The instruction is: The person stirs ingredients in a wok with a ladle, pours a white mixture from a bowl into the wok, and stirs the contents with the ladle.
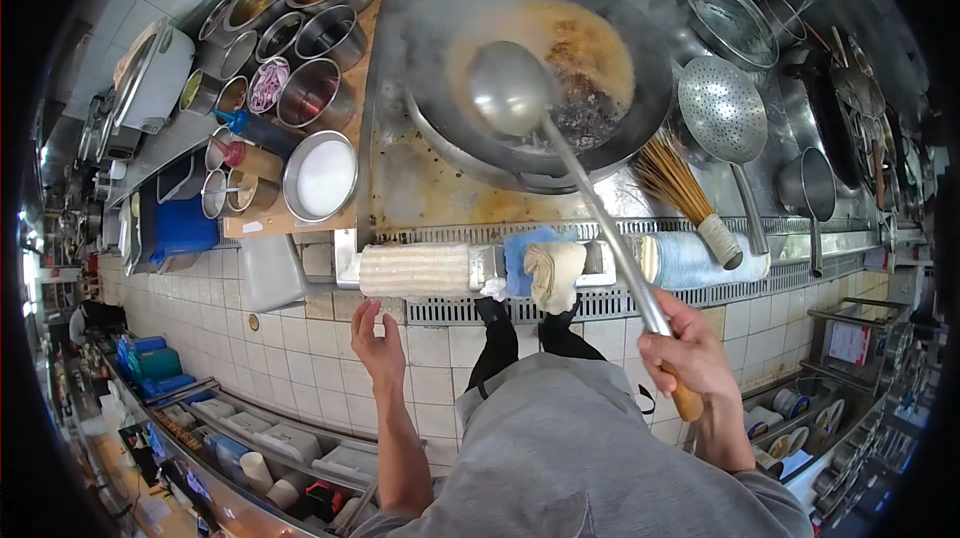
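Note:
My right hand (688,346) is closed around the wooden-ended handle of a long metal ladle (512,88). The ladle's bowl hangs over a large wok (455,143), bottom side towards me. Inside the wok, brown liquid (590,43) bubbles, with dark pieces in it and steam rising above. My left hand (379,343) is held in the air with fingers apart and nothing in it. Nearest to it is a rolled striped towel (415,269) on the stove's front rail. A cream cloth (553,276) lies over the rail farther right.
Right of the wok are a bamboo brush (680,183), a perforated skimmer (722,108) and a small saucepan (806,185). On the left board stand a bowl of white granules (322,176), squeeze bottles (255,128) and several metal pots. A shelf of containers (270,438) is behind me.

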Demonstrator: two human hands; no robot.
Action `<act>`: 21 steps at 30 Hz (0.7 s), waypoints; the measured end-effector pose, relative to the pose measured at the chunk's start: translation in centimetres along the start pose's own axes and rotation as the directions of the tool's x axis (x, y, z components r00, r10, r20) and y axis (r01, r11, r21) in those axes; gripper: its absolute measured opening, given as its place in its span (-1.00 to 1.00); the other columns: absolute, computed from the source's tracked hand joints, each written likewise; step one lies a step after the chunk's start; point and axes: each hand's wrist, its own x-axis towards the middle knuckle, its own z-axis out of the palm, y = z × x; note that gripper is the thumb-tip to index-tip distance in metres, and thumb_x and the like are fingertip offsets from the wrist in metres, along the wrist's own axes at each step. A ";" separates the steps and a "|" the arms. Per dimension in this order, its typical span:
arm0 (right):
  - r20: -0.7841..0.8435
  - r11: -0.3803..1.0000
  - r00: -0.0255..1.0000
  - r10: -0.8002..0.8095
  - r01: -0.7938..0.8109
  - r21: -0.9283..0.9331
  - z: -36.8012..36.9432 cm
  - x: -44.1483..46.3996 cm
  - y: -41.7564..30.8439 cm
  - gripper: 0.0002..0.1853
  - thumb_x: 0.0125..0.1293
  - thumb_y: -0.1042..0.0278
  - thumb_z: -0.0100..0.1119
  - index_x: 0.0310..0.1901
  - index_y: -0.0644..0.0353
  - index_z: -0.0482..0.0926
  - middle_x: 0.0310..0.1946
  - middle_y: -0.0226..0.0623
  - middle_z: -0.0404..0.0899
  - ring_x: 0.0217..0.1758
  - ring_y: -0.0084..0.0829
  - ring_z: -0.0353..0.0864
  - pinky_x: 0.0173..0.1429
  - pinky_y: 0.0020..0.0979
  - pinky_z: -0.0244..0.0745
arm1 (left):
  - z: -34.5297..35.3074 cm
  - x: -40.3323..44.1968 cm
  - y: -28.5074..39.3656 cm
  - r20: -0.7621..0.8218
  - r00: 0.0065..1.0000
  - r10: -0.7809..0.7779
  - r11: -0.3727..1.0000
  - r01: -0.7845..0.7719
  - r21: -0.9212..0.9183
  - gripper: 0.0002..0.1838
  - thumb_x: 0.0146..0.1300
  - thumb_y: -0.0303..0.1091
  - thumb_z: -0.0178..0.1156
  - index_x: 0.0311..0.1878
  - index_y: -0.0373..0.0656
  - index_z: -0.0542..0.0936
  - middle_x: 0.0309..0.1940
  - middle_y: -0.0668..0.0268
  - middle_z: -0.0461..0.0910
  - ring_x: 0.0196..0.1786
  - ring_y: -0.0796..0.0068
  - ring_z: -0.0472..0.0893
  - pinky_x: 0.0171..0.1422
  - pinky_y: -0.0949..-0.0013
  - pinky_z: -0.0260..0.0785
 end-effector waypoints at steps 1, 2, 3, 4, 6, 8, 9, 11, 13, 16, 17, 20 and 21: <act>-0.001 1.000 1.000 0.003 -0.003 -0.004 -0.3 -0.4 0.0 -0.33 0.16 0.67 0.07 0.34 0.25 0.17 -0.67 -0.50 0.33 -0.80 -0.68 0.27 -0.72 -0.64 0.17 | 0.1 -0.1 -0.2 0.001 1.000 -0.005 1.000 0.005 -0.002 -0.73 0.08 -0.65 0.15 -0.11 -0.23 0.59 -0.03 0.17 0.54 -0.04 0.31 0.56 0.00 0.34 0.42; -0.060 1.000 0.998 -0.001 0.000 -0.011 -0.6 -0.8 -0.1 -0.32 0.15 0.66 0.06 0.35 0.25 0.16 -0.67 -0.49 0.33 -0.81 -0.67 0.26 -0.73 -0.63 0.17 | 0.2 -0.2 -0.4 0.006 1.000 -0.015 1.000 0.015 0.014 -0.72 0.08 -0.65 0.15 -0.10 -0.22 0.59 -0.03 0.17 0.54 -0.05 0.30 0.56 0.00 0.34 0.42; -0.118 1.000 0.993 -0.006 0.004 -0.018 -0.9 -1.2 -0.1 -0.32 0.15 0.65 0.05 0.35 0.25 0.15 -0.68 -0.49 0.32 -0.82 -0.67 0.26 -0.74 -0.62 0.17 | 0.3 -0.3 -0.5 0.011 1.000 -0.025 0.999 0.025 0.030 -0.71 0.09 -0.65 0.15 -0.10 -0.22 0.59 -0.03 0.17 0.54 -0.06 0.30 0.56 0.01 0.34 0.42; -0.159 0.998 0.987 -0.003 -0.007 -0.062 -1.1 -1.5 -0.1 -0.32 0.15 0.62 0.05 0.35 0.26 0.14 -0.70 -0.48 0.30 -0.84 -0.65 0.25 -0.76 -0.61 0.16 | 0.4 -0.3 -0.5 0.012 1.000 -0.028 0.999 0.028 0.028 -0.71 0.09 -0.65 0.15 -0.10 -0.22 0.59 -0.03 0.17 0.54 -0.06 0.30 0.56 0.01 0.34 0.42; -0.181 0.999 0.983 0.010 -0.019 -0.051 -1.5 -1.9 -0.1 -0.32 0.15 0.62 0.05 0.35 0.26 0.13 -0.71 -0.47 0.29 -0.84 -0.64 0.25 -0.76 -0.61 0.16 | 0.5 -0.1 0.0 0.078 0.993 -0.088 0.995 0.092 -0.039 -0.73 0.10 -0.62 0.13 -0.09 -0.26 0.58 0.03 0.08 0.48 0.08 0.17 0.50 0.16 0.26 0.36; -0.193 0.999 0.981 0.034 -0.036 -0.006 -1.7 -2.1 0.0 -0.34 0.16 0.61 0.05 0.34 0.26 0.15 -0.71 -0.46 0.29 -0.84 -0.63 0.25 -0.77 -0.61 0.15 | 0.8 0.2 0.4 0.092 0.990 -0.106 0.991 0.113 -0.071 -0.73 0.11 -0.62 0.13 -0.09 -0.26 0.58 0.05 0.08 0.47 0.10 0.17 0.49 0.17 0.27 0.35; -0.196 0.999 0.980 0.033 -0.034 -0.004 -1.7 -2.0 -0.1 -0.34 0.16 0.61 0.05 0.34 0.26 0.15 -0.71 -0.46 0.29 -0.84 -0.63 0.25 -0.77 -0.61 0.15 | 0.9 0.4 0.6 0.099 0.987 -0.125 0.985 0.135 -0.105 -0.73 0.11 -0.62 0.13 -0.08 -0.26 0.58 0.07 0.08 0.45 0.12 0.18 0.48 0.18 0.28 0.35; -0.168 0.993 0.982 0.087 -0.072 0.095 -1.4 -1.8 -0.3 -0.38 0.17 0.61 0.05 0.31 0.24 0.19 -0.69 -0.45 0.28 -0.84 -0.64 0.24 -0.78 -0.61 0.13 | 1.0 0.8 0.5 0.101 0.989 -0.112 0.988 0.122 -0.099 -0.72 0.12 -0.61 0.13 -0.07 -0.26 0.58 0.07 0.08 0.45 0.12 0.17 0.48 0.19 0.28 0.34; -0.128 0.986 0.987 0.099 -0.080 0.144 -1.0 -1.2 -0.3 -0.40 0.17 0.61 0.06 0.30 0.24 0.21 -0.68 -0.46 0.27 -0.84 -0.65 0.24 -0.79 -0.61 0.13 | 1.0 1.0 0.4 0.101 0.990 -0.098 0.990 0.108 -0.093 -0.71 0.12 -0.61 0.13 -0.06 -0.25 0.58 0.07 0.08 0.45 0.13 0.17 0.47 0.20 0.28 0.33; -0.032 0.959 0.992 0.122 -0.109 0.260 -0.8 -0.3 0.1 -0.42 0.19 0.60 0.07 0.28 0.22 0.23 -0.67 -0.45 0.26 -0.84 -0.66 0.23 -0.80 -0.60 0.13 | 0.8 1.0 0.2 0.077 0.994 -0.082 0.991 0.090 -0.104 -0.71 0.12 -0.62 0.12 -0.06 -0.24 0.58 0.06 0.08 0.45 0.13 0.18 0.47 0.20 0.28 0.33; 0.022 0.937 0.991 0.132 -0.132 0.324 -0.7 0.0 0.1 -0.42 0.19 0.59 0.08 0.28 0.22 0.23 -0.67 -0.45 0.25 -0.84 -0.66 0.23 -0.80 -0.59 0.13 | 0.6 0.9 0.3 0.073 0.992 -0.102 0.987 0.110 -0.115 -0.71 0.12 -0.62 0.12 -0.06 -0.24 0.58 0.06 0.08 0.45 0.13 0.18 0.47 0.20 0.28 0.33; 0.094 0.915 0.989 0.117 -0.144 0.376 0.2 0.3 0.0 -0.45 0.21 0.58 0.04 0.27 0.29 0.23 -0.67 -0.43 0.25 -0.87 -0.71 0.19 -0.85 -0.62 0.09 | -0.2 0.6 -0.5 0.059 0.991 -0.117 0.988 0.122 -0.093 -0.71 0.12 -0.62 0.12 -0.06 -0.24 0.58 0.06 0.09 0.45 0.12 0.19 0.47 0.18 0.27 0.34; 0.139 0.905 0.983 0.119 -0.165 0.392 0.4 0.3 -0.1 -0.45 0.22 0.58 0.04 0.27 0.29 0.23 -0.67 -0.43 0.25 -0.87 -0.71 0.19 -0.85 -0.62 0.09 | -0.4 0.5 -0.7 0.059 0.993 -0.106 0.992 0.110 -0.064 -0.72 0.11 -0.62 0.12 -0.07 -0.24 0.58 0.05 0.09 0.46 0.11 0.19 0.48 0.17 0.26 0.34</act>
